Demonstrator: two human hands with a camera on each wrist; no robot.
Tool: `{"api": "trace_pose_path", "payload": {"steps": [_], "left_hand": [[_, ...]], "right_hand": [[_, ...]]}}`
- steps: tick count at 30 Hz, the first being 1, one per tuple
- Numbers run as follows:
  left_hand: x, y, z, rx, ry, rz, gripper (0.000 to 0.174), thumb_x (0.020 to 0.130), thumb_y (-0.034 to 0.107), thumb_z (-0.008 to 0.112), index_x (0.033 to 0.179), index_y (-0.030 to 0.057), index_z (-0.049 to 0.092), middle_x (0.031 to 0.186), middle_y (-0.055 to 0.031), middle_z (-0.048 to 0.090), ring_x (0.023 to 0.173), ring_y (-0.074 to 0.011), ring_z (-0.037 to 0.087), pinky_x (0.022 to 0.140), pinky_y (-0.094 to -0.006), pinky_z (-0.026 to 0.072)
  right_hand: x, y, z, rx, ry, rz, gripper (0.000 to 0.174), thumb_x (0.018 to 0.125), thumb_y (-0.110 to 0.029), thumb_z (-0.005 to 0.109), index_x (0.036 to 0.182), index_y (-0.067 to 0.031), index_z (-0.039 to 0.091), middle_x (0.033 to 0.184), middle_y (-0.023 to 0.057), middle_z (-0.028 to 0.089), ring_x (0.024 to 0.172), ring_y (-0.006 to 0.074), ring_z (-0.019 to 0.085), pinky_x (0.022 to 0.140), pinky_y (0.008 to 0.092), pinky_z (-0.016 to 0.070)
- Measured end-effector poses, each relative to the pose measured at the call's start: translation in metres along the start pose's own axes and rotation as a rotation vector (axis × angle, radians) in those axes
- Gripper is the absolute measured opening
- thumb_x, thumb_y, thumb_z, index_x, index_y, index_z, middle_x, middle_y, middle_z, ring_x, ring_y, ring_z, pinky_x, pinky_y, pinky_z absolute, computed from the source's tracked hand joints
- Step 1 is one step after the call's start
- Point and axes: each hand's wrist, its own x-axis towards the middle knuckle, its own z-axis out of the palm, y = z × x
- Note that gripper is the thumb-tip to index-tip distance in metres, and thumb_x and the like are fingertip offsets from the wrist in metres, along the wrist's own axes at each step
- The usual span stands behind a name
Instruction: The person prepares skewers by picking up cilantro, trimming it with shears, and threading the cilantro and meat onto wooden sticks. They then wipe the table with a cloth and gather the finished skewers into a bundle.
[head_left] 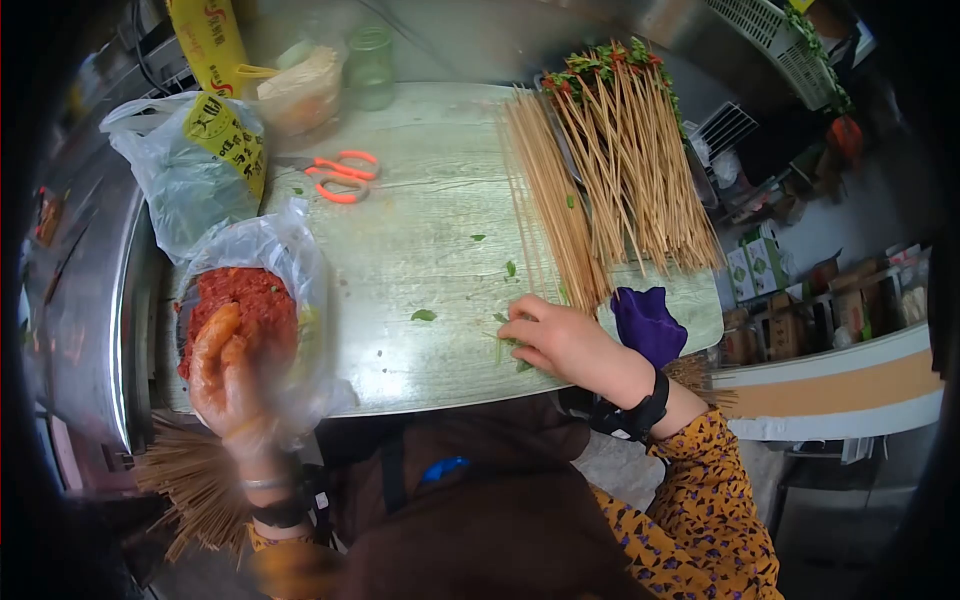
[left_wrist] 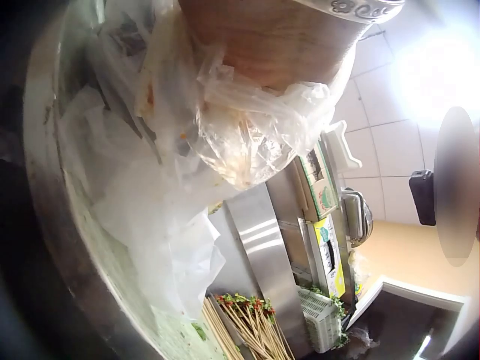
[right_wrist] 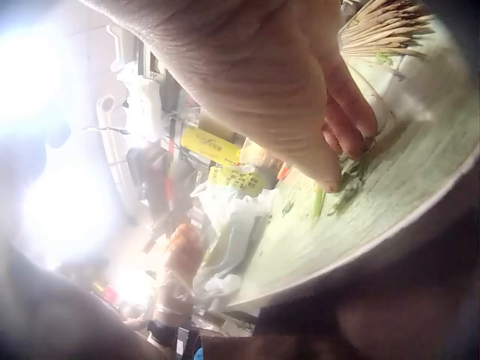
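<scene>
R grip (head_left: 572,342), bare, fingers bent down: thumb & fingertips pinch a small green leafy herb sprig (right_wrist: 351,193) w/ thin stems, right at the top of the pale green wood-grain surface (head_left: 420,265), nr its front edge. L grip (head_left: 225,375), in a clear thin plastic glove w/ orange-red smears, is at the red minced meat (head_left: 262,290) on the surface's L side; fingers partly bent, but blur hides thumb, so can't tell if it's pinching any. Meat sits in a clear crinkled plastic bag (head_left: 295,235).

Loose green leaves (head_left: 424,315) lie scattered nr R grip. Just past it, R side: a row of bare thin wooden skewers (head_left: 560,200), then a dark tray w/ a heap of skewers tipped w/ green leaves & red bits (head_left: 645,170). Dark purple cloth (head_left: 650,325) just beside R wrist, nr skewers' lower ends.

Farther back, L side: scissors w/ orange handles (head_left: 320,165), a white translucent plastic bag w/ yellow-&-black print (head_left: 165,190), a clear bag w/ pale contents (head_left: 300,90), & 1 greenish glass jar (head_left: 370,70). Sleeves (head_left: 710,500): orange w/ dark pattern.
</scene>
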Motion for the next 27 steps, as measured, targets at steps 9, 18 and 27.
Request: {"api": "trace_pose_path", "payload": {"steps": [9,18,27], "left_hand": [[-0.001,-0.004,-0.004,-0.024,-0.049,-0.037,0.027,0.094,0.006,0.051,0.116,-0.0071,0.057,0.122,-0.0179,0.058,0.109,-0.0247,0.058,0.094,-0.0379,0.0503],[-0.001,-0.007,-0.007,-0.07,-0.066,-0.042,0.026,0.094,0.006,0.052,0.116,-0.0071,0.057,0.123,-0.018,0.057,0.111,-0.0248,0.057,0.095,-0.0381,0.05],[-0.001,-0.007,-0.008,-0.005,-0.033,0.012,0.025,0.093,0.005,0.053,0.114,-0.0071,0.059,0.12,-0.0168,0.059,0.105,-0.0225,0.058,0.091,-0.0347,0.0502]], "right_hand": [[-0.002,-0.012,-0.023,-0.163,0.113,-0.148,0.056,0.072,-0.003,0.069,0.125,-0.0109,0.054,0.121,0.0126,0.052,0.105,0.0303,0.056,0.081,0.0369,0.051],[0.01,-0.01,-0.013,-0.087,0.029,-0.091,0.041,0.073,-0.002,0.063,0.113,-0.0032,0.057,0.101,0.0116,0.057,0.096,0.0296,0.058,0.081,0.0377,0.0495],[0.007,-0.012,-0.022,0.046,-0.041,-0.086,0.046,0.074,-0.002,0.066,0.12,-0.0044,0.056,0.098,0.0101,0.056,0.092,0.0287,0.059,0.075,0.0372,0.0511]]}}
